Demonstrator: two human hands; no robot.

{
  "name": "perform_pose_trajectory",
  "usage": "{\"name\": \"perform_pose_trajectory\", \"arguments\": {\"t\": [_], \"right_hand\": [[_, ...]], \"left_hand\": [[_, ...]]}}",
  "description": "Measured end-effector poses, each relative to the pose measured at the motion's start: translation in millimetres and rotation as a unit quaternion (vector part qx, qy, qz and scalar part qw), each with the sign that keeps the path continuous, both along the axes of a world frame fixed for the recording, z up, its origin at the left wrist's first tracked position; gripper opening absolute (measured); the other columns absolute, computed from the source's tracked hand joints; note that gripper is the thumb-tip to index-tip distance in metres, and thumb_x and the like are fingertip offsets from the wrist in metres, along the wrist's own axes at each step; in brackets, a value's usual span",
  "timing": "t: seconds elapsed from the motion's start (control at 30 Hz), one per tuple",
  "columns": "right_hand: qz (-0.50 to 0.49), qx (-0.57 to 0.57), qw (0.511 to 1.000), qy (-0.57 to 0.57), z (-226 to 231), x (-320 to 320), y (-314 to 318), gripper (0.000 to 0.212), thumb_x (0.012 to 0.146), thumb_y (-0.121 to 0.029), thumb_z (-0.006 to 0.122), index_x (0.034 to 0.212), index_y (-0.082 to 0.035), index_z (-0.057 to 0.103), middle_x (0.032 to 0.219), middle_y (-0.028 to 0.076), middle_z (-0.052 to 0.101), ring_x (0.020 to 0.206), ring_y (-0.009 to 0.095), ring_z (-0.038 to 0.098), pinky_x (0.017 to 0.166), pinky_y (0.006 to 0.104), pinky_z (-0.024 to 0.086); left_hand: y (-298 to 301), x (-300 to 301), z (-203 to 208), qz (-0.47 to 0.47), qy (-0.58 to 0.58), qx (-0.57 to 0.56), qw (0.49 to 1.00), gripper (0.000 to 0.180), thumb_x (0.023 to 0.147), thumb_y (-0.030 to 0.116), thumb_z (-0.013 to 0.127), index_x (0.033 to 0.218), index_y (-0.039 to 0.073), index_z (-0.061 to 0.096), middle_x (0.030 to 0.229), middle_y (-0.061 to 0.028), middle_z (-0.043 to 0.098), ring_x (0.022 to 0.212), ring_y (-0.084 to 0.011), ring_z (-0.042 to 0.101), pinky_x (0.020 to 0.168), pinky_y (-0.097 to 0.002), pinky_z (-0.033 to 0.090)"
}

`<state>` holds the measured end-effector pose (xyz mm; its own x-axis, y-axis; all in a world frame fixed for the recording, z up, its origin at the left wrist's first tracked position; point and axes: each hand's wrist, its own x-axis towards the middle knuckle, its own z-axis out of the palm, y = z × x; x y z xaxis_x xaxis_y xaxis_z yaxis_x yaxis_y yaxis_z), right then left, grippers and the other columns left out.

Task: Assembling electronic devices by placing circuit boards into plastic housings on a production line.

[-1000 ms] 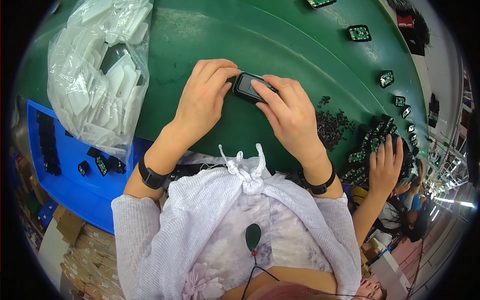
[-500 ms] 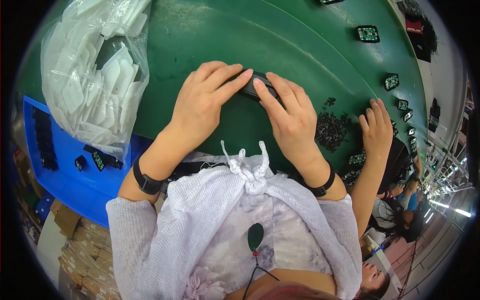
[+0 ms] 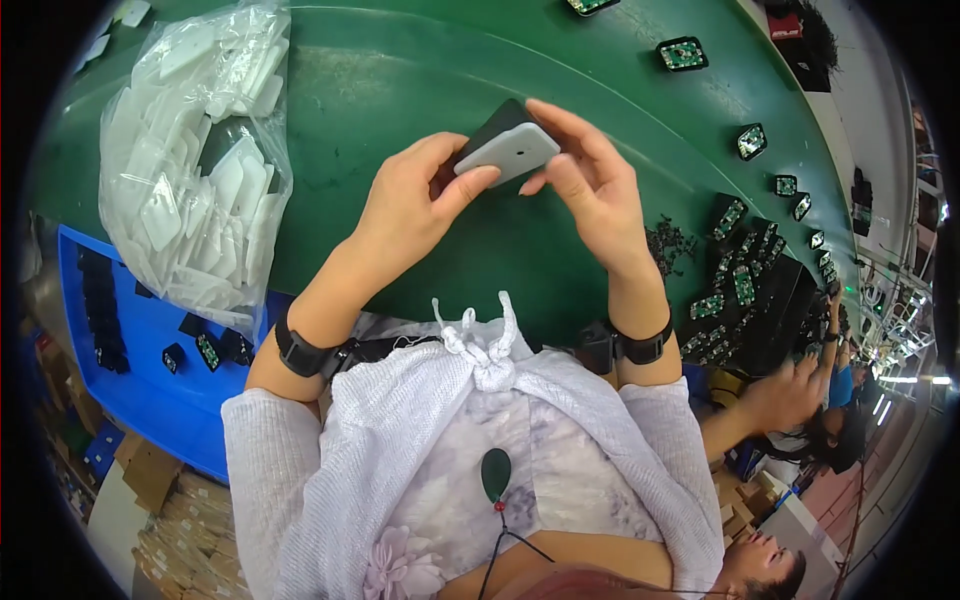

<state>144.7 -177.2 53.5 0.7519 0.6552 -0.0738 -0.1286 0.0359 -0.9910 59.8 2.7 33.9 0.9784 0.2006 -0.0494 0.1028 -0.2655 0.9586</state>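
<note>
A small black housing with a pale grey-white cover [image 3: 508, 152] is tilted above the green table, its cover turned up and showing a small dark hole. My left hand [image 3: 408, 195] grips its left end, thumb pressed on the cover and fingers behind. Around the right end curves my right hand [image 3: 603, 195]; its index finger rests at the upper corner, while the thumb is bent beside the cover. Near my right wrist lies a pile of tiny black parts [image 3: 668, 245]. Farther left, a clear plastic bag [image 3: 190, 190] holds white plates shaped like the cover.
A blue tray [image 3: 165, 410] at left holds black pieces. Black housings with green circuit boards [image 3: 742, 285] crowd the table's right side, and more line its far right edge [image 3: 682, 54]. A co-worker's blurred hand [image 3: 785, 395] is at lower right.
The housing has been tipped, so its pale cover now faces up instead of its black side. My right hand has spread its fingers. The co-worker's hand has drawn back from the table.
</note>
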Motion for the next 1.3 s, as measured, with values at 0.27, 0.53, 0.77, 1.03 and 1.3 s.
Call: {"name": "perform_pose_trajectory", "arguments": {"t": [0.27,0.53,0.77,1.03,1.3], "right_hand": [[-0.040,-0.062,0.994,-0.078,6.0,-12.3,8.1,0.039,0.090,-0.012,0.066,0.125,0.000,0.053,0.114,0.007,0.058,0.103,0.014,0.056,0.087,0.0281,0.048],[-0.049,-0.048,0.993,-0.099,11.3,-14.1,13.6,0.037,0.089,-0.014,0.068,0.121,-0.001,0.055,0.110,0.006,0.060,0.099,0.013,0.058,0.088,0.0274,0.047],[-0.074,-0.036,0.993,-0.082,10.1,-18.1,15.5,0.035,0.093,-0.016,0.063,0.122,0.000,0.054,0.110,0.006,0.060,0.096,0.011,0.058,0.085,0.0253,0.047],[-0.051,-0.006,0.999,0.012,21.9,-22.5,20.0,0.032,0.095,-0.017,0.060,0.122,0.000,0.054,0.108,0.006,0.061,0.097,0.011,0.057,0.084,0.0252,0.047],[-0.134,-0.072,0.937,-0.316,65.9,-36.2,-2.6,0.043,0.081,-0.011,0.071,0.117,0.001,0.052,0.115,0.017,0.058,0.106,0.021,0.056,0.091,0.0327,0.046]], "left_hand": [[-7.1,-11.6,3.5,-0.019,0.029,-0.072,0.997,0.032,0.085,0.027,0.071,0.093,-0.003,0.063,0.069,-0.0055,0.057,0.058,-0.0102,0.052,0.054,-0.0262,0.043],[-3.9,-15.2,7.3,-0.037,0.053,-0.159,0.985,0.031,0.088,0.027,0.069,0.088,-0.002,0.062,0.071,-0.0035,0.060,0.059,-0.0073,0.052,0.055,-0.0244,0.043],[-16.6,-12.8,23.2,0.005,0.001,-0.314,0.949,0.036,0.094,0.023,0.060,0.116,-0.003,0.048,0.080,-0.0078,0.063,0.061,-0.0092,0.058,0.053,-0.0221,0.046],[-1.8,-15.2,29.7,-0.026,0.040,-0.255,0.966,0.036,0.094,0.020,0.059,0.119,-0.003,0.045,0.084,-0.0104,0.063,0.058,-0.0089,0.057,0.051,-0.0224,0.045],[-15.6,-18.0,64.2,-0.046,-0.255,-0.003,0.966,0.048,0.083,0.019,0.070,0.123,0.002,0.050,0.111,-0.0188,0.061,0.092,-0.0333,0.065,0.073,-0.0380,0.054]]}}
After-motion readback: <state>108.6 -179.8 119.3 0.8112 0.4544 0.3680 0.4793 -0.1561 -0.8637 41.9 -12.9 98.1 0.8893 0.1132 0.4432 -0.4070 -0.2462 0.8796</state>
